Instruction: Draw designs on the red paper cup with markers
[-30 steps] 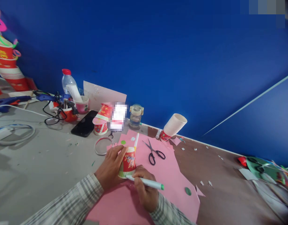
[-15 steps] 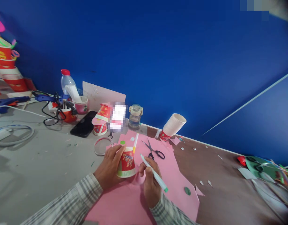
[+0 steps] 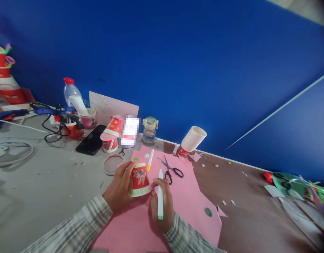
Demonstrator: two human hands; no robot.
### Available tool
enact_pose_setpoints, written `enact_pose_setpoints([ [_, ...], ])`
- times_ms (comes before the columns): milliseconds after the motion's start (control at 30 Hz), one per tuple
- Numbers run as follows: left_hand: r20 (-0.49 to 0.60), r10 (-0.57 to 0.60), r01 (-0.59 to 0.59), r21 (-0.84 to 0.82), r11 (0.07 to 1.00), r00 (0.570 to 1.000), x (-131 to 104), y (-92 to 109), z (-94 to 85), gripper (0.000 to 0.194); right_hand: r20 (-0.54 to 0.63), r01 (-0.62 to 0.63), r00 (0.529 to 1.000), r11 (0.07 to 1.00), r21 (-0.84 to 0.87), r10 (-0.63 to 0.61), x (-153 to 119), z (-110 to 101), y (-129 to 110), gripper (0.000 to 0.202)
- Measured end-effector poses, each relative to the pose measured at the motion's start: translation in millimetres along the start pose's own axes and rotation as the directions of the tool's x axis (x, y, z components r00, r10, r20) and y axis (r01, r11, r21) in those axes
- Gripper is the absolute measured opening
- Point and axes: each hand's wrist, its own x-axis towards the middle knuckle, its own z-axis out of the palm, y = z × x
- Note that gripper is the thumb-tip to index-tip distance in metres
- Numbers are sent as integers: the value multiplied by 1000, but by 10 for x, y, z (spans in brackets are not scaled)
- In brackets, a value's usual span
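Note:
My left hand [image 3: 121, 184] is wrapped round the left side of a red paper cup [image 3: 140, 176], which is upside down with its wide rim toward me. Green marks run along the cup's pale rim band. Just to the right, my right hand [image 3: 163, 203] grips a white marker [image 3: 160, 196] with a green end pointing toward me. Its other end points away, beside the cup and apart from it. Pink paper [image 3: 189, 203] lies under both hands. Black-handled scissors [image 3: 170, 170] lie open on it, near a white-and-yellow marker [image 3: 150, 161].
A stack of paper cups [image 3: 192, 140] leans by the blue wall, right of a lidded glass jar [image 3: 149, 130]. At left are a roll of tape [image 3: 113, 164], a black phone [image 3: 90, 140] and a glue gun with cable [image 3: 52, 110]. Craft supplies [image 3: 296, 186] lie far right.
The marker in my right hand has swung from a slant to nearly straight away from me. The cup has turned slightly in my left hand. The whole view has shifted a little.

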Motion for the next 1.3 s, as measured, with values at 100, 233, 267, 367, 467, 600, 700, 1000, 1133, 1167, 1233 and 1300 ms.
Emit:
enact_pose_setpoints([
  [100, -1, -14, 14, -41, 999, 1000, 11, 10, -11, 99, 29, 49, 998, 999, -24, -48, -21, 18, 23, 34],
  [233, 11, 0, 1, -59, 998, 1000, 4, 14, -22, 100, 48, 111, 993, 994, -22, -110, -43, 46, 72, 41],
  [267, 19, 3, -2, -59, 998, 1000, -1, 12, -21, 101, 50, 126, 991, 992, -27, -125, -47, 50, 88, 41],
  [367, 38, -2, 4, -63, 998, 999, -12, 4, -8, 102, 60, 163, 985, 986, -32, -161, -67, 55, 145, 41],
  [467, 43, -6, 8, -58, 998, 999, -12, 3, 6, 103, 76, 243, 968, 970, -20, -241, -82, 42, 189, 43],
  [600, 69, 6, -5, -12, 1000, 998, 2, 41, -14, 107, 166, 361, 924, 928, -86, -344, -55, -8, 172, 42],
  [700, 87, 27, -28, 10, 1000, 996, 12, 89, -39, 107, 237, 409, 898, 903, -135, -371, -14, -40, 135, 40],
  [1000, 89, 75, -76, 5, 997, 993, -35, 9, 35, 101, 81, 296, 951, 954, 41, -298, -16, -51, -26, 29],
  [1133, 70, 88, -91, 39, 995, 994, -32, -9, 34, 103, 195, 23, 977, 960, 280, -80, 8, -119, -136, 28],
  [1167, 66, 87, -90, 46, 995, 994, -29, -5, 31, 103, 192, 27, 976, 938, 346, -99, 9, -128, -143, 29],
  [1233, 60, 85, -88, 53, 995, 995, -24, 2, 26, 106, 128, 49, 985, 898, 436, -116, -4, -122, -128, 29],
  [1300, 60, 88, -91, 53, 994, 994, -23, 7, 23, 108, 44, 34, 997, 873, 486, -63, -33, -88, -91, 27],
])
